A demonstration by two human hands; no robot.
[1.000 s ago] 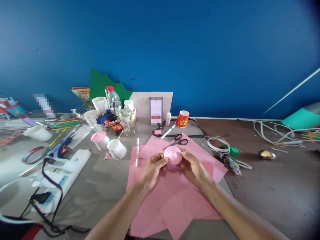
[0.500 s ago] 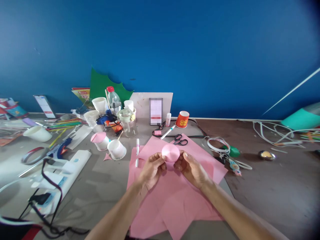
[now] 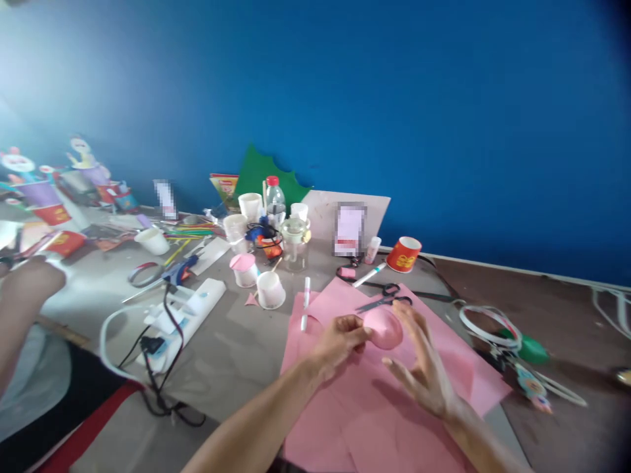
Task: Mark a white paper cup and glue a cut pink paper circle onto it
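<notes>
My left hand [image 3: 346, 341] pinches the left edge of a round pink paper disc [image 3: 383, 328], held just above the pink paper sheets [image 3: 374, 420]. To the right of the disc is my right hand [image 3: 424, 368], its thumb and fingers spread apart, the fingertips close to the disc's right edge. Black scissors [image 3: 387, 297] lie open on the sheets right behind the disc. A white marker [image 3: 305, 303] rests at the sheets' left edge, and another marker with a teal band [image 3: 369, 274] lies behind them.
Left of the sheets stand a pink-topped cup [image 3: 244, 270], a white paper cup [image 3: 271, 291] and a glass jar [image 3: 296, 246]. A red cup [image 3: 403, 254] is at the back. A power strip [image 3: 190, 322] with cables lies left. Another person's arm [image 3: 24, 295] shows far left.
My view has swung left, bringing another person's arm into sight. My right hand has let go of the disc and opened; the left still holds it.
</notes>
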